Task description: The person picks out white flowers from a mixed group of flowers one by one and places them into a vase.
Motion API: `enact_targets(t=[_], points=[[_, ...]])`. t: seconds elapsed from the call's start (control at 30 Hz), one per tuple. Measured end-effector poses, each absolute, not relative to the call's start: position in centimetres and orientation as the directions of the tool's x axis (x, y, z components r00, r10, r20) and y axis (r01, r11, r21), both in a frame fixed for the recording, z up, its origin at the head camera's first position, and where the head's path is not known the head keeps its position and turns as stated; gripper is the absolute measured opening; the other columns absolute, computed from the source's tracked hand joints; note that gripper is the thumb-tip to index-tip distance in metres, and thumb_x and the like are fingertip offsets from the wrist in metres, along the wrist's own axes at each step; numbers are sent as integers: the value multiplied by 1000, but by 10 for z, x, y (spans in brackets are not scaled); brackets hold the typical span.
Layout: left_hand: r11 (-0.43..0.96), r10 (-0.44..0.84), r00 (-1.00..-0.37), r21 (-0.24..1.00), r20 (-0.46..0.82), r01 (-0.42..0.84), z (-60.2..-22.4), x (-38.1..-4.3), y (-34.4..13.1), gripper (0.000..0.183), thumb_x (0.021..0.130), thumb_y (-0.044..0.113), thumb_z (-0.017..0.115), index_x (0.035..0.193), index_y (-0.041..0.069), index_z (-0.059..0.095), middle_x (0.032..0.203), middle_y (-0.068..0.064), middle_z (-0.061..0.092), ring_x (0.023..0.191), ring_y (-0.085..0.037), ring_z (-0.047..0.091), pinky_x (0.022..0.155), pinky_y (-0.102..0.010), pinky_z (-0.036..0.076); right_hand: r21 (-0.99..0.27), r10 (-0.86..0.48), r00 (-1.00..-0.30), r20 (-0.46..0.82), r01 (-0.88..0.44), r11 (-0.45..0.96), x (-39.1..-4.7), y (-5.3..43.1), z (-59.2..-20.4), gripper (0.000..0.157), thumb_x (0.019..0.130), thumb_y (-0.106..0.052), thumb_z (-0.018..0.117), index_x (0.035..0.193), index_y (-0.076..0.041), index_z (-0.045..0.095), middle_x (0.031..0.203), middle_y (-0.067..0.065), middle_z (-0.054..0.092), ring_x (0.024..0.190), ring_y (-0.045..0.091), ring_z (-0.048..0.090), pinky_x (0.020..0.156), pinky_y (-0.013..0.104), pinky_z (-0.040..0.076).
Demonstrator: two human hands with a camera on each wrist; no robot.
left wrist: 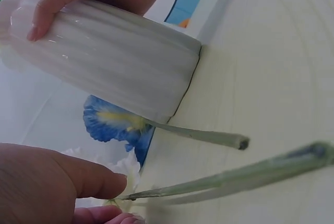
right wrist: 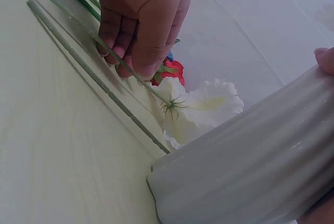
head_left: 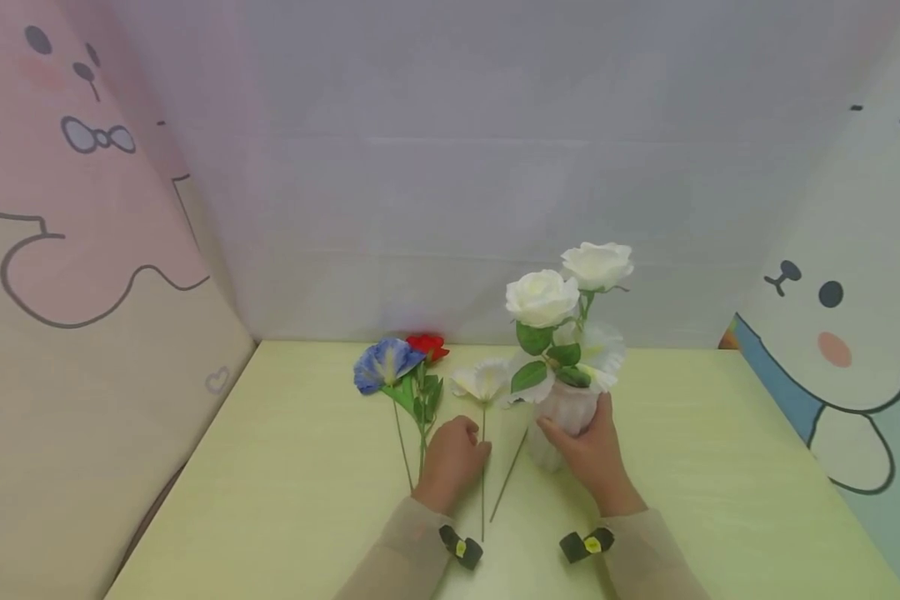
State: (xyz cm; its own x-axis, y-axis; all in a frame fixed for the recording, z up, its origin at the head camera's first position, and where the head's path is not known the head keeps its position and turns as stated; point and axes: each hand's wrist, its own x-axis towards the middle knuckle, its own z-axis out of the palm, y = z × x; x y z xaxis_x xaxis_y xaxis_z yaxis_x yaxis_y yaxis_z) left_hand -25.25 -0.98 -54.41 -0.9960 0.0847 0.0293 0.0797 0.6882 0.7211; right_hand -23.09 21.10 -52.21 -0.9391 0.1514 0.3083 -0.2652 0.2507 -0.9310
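Note:
My left hand pinches the green stem of a white artificial flower between thumb and fingers, just under the bloom. In the right wrist view the stem runs back past the fingertips. My right hand grips a white ribbed vase near its neck, thumb toward the left side. White roses with green leaves and a wide-petalled white flower rise from the vase. Beside the vase's base lies a blue flower, its bloom partly hidden behind the vase.
Left of my left hand a blue flower and a red flower lie on the pale yellow table, their stems toward me. A pale curtain stands behind, with cartoon-printed cloths at both sides.

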Motion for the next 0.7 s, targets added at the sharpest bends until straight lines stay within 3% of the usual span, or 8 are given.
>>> enact_targets(t=[0.27, 0.43, 0.7], points=[[726, 66, -991, 675, 120, 130, -544, -251, -10, 18, 79, 3, 72, 96, 5, 72, 80, 1, 66, 74, -20, 64, 66, -38, 54, -933, 151, -938, 312, -272, 238, -230, 209, -516, 77, 83, -3, 85, 139, -3, 32, 110, 15, 57, 92, 20, 60, 76, 25, 52], [710, 46, -994, 698, 95, 100, -542, -251, -12, 27, 77, 0, 70, 104, 3, 73, 83, -1, 69, 75, -20, 66, 66, -39, 55, -931, 156, -938, 309, -265, 251, -229, 209, -515, 78, 83, -4, 86, 140, -3, 32, 111, 14, 57, 93, 20, 61, 77, 25, 52], [617, 113, -994, 785, -10, 62, -543, -258, -21, 34, 79, 1, 65, 112, 0, 72, 91, -4, 70, 83, -19, 64, 77, -40, 55, -926, 154, -933, 325, -280, 255, -230, 210, -521, 80, 84, -6, 85, 143, -5, 32, 115, 13, 56, 98, 19, 59, 80, 24, 51]])
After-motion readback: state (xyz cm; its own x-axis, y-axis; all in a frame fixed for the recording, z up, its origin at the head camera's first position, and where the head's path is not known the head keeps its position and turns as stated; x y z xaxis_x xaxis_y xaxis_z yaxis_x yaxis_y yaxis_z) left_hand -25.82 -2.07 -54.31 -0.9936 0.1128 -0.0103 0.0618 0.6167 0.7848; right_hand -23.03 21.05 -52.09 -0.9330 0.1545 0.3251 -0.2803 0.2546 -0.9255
